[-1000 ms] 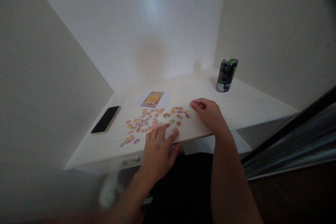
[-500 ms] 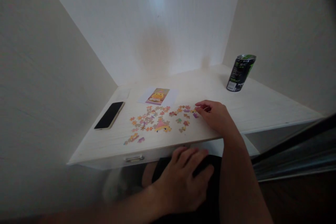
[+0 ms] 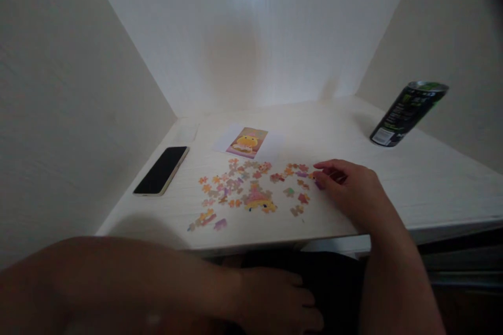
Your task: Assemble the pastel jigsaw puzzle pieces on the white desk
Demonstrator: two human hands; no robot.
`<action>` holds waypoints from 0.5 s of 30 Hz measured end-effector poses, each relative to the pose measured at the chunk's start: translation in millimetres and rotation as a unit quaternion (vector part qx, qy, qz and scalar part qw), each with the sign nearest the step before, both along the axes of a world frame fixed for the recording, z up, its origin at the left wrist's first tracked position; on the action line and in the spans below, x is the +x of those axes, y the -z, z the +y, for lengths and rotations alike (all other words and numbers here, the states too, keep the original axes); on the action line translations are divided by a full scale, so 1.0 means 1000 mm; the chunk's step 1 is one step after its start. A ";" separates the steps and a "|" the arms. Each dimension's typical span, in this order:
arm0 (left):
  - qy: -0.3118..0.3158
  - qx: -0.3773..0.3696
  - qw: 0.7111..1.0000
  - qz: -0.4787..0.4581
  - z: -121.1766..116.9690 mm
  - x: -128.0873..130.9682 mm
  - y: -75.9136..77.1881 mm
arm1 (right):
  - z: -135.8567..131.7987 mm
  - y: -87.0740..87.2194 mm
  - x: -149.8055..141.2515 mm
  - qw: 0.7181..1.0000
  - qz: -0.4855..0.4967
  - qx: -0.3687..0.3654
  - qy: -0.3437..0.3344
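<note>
The left hand (image 3: 280,301) lies low over the dark clothing, in front of the desk (image 3: 334,128), too dim to tell whether it grips anything. Loose jigsaw pieces (image 3: 231,185) spread across the desk, a partly joined section (image 3: 259,200) among them, and at their right end the right hand (image 3: 351,188) rests with fingers curled, its fingertips at the rightmost pieces, any grip unclear.

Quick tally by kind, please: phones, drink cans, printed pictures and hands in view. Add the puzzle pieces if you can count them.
Phone: 1
Drink can: 1
Printed picture: 1
Hands: 2, left hand and right hand
Total: 5, without the puzzle pieces, too small and crowded to count.
</note>
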State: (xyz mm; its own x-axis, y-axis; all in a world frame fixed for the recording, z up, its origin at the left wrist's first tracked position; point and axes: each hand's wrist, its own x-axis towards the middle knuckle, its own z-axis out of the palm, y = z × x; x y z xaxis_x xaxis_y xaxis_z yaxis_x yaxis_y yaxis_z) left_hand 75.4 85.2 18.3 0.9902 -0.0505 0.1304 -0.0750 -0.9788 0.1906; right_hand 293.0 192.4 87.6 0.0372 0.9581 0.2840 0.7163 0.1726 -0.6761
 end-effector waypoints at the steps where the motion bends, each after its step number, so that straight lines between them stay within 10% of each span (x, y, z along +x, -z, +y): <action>1: -0.026 0.007 1.000 0.004 0.000 -0.001 0.004 | 0.000 0.000 -0.002 1.000 0.004 0.007 0.005; 7: -0.226 0.025 0.974 0.011 -0.009 0.001 0.032 | -0.004 -0.006 -0.013 0.999 0.000 0.045 0.007; 15: -0.094 -0.058 0.992 -0.057 -0.023 -0.004 0.077 | -0.011 -0.014 -0.030 0.999 -0.012 0.046 -0.003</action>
